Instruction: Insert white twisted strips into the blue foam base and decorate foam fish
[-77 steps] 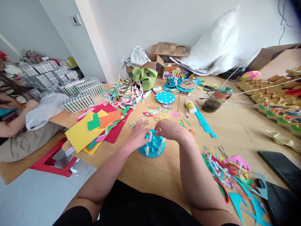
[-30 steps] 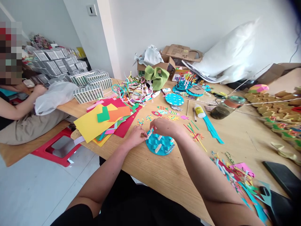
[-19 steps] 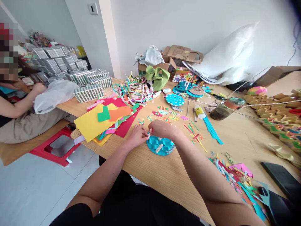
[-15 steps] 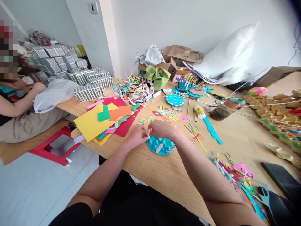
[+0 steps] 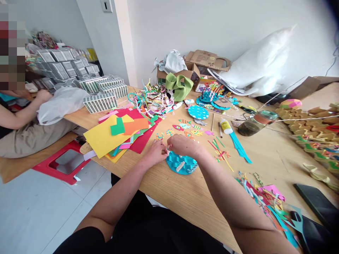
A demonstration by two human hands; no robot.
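Note:
A round blue paper craft with raised wavy blue strips lies on the table in front of me. A whitish twisted piece rests across its top. At its upper left edge my left hand and my right hand meet, fingertips pinched together around a small white piece. My fingers cover most of that piece, so its kind does not show. My right hand hides the craft's far side. Just beyond my hands lie colourful paper fish and tiny paper bits.
Stacked coloured sheets lie to the left. A glue bottle, blue strips and a glass jar are to the right. Paper scraps and a dark phone lie nearer. A person's arm is at far left.
The view has shifted slightly. Both hands stay pinched at the craft's left edge, with hardly any visible movement.

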